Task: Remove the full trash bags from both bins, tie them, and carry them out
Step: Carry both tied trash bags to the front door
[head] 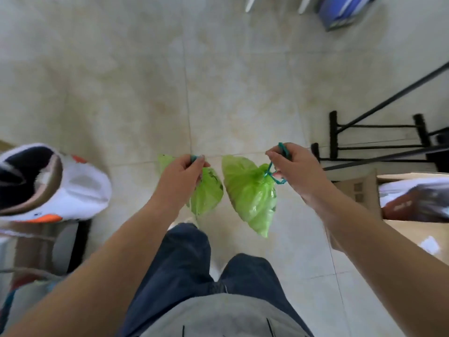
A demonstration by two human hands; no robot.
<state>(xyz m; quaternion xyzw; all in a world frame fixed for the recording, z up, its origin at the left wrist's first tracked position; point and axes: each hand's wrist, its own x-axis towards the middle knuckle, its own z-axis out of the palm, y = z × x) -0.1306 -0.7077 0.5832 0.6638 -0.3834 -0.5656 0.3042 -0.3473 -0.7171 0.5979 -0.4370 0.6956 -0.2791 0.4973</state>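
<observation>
Two light green trash bags hang in front of my legs above the tiled floor. My left hand (181, 176) grips the teal drawstring of the smaller left bag (206, 193), which hangs partly hidden behind the hand. My right hand (295, 166) holds the teal drawstring (274, 175) of the larger right bag (250, 195), whose neck is cinched shut. The two bags hang close together without touching.
A white bin (60, 183) with orange marks and a dark opening stands at the left. Black metal furniture legs (374, 135) and a cardboard box (364, 190) with papers are at the right. A blue object (342, 10) lies at the far top right. Pale floor tiles (145, 81) stretch ahead.
</observation>
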